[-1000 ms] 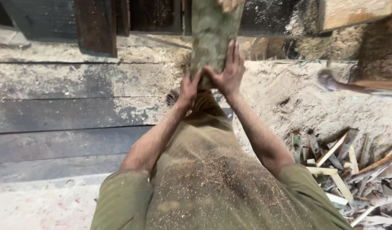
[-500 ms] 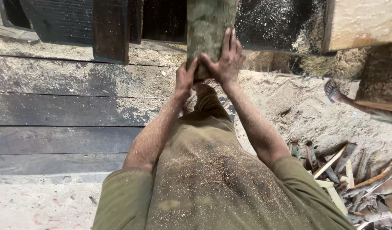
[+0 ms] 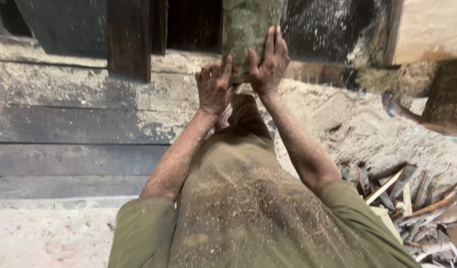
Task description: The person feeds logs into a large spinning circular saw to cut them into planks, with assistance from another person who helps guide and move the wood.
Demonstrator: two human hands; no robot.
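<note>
Sawdust-covered floor (image 3: 367, 134), both hands, left hand (image 3: 213, 89) and right hand (image 3: 269, 64), fingers clasped round the log (image 3: 245, 30) end, looks heavy, stiff, rough bark; grip low on both sides.

A grey-green log (image 3: 248, 34), mottled with paler lichen-like patches, shows between a left hand (image 3: 213, 89) and right hand (image 3: 269, 64) speckled with tan sawdust. Below the log, an olive-green shirt (image 3: 253, 213) carries a rusty-brown dusting down its middle. Left of the log, weathered planks (image 3: 74, 104) run in grey and charcoal bands. Right of the log, pale beige sawdust (image 3: 357, 124) gives way to brown and cream wood scraps (image 3: 412, 198).
</note>
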